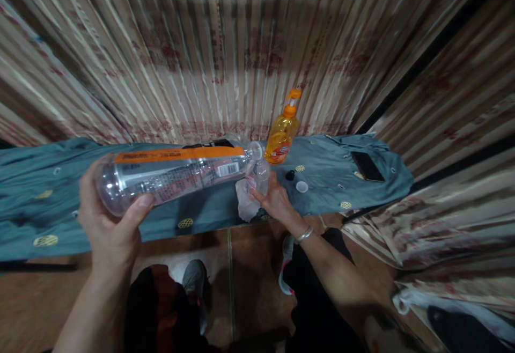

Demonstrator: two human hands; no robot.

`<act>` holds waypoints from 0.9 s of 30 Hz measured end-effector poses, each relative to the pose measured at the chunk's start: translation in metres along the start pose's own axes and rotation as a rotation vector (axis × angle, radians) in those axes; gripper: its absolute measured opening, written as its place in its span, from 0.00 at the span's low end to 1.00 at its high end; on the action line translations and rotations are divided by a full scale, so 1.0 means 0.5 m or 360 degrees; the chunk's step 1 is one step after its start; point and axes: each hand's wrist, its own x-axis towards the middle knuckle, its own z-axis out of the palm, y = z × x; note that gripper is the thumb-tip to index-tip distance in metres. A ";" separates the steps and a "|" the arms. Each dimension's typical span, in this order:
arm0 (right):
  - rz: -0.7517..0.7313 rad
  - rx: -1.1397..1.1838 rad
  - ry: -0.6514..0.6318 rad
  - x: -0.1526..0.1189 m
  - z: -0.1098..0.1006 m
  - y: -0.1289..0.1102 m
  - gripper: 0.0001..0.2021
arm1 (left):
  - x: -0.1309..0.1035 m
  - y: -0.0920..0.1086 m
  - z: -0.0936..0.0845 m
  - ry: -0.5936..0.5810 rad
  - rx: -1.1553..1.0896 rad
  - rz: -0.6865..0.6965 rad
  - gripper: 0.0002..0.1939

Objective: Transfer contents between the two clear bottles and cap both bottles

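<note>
A large clear plastic bottle point(189, 173) with an orange-edged label lies nearly level in the air, its base gripped by my left hand point(115, 219). Its open neck meets the top of a small clear bottle point(263, 175), and I cannot tell whether any liquid passes between them. My right hand point(274, 197) is closed around the small bottle from the right, over the bench. A crumpled white tissue or cloth point(247, 203) sits against the small bottle on its left. Just right of my right hand lie a black cap point(290, 175) and a white cap point(301, 186).
An orange pump bottle point(282, 133) with yellow liquid stands behind my right hand. A dark phone point(367, 166) lies at the right of the teal cloth-covered bench point(322, 152). Pleated curtains point(225, 47) hang behind, and tiled floor point(221, 256) shows below.
</note>
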 end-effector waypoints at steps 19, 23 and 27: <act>-0.0020 0.0035 0.0015 -0.001 0.001 0.001 0.33 | 0.002 -0.001 -0.003 0.0012 0.0029 0.0042 0.39; -0.0015 0.0026 0.0003 -0.001 -0.001 0.000 0.32 | 0.002 -0.002 -0.002 0.0009 0.0042 0.0032 0.40; -0.0017 0.0022 0.0005 -0.001 0.000 0.002 0.33 | 0.001 -0.002 -0.002 0.0014 0.0056 0.0003 0.40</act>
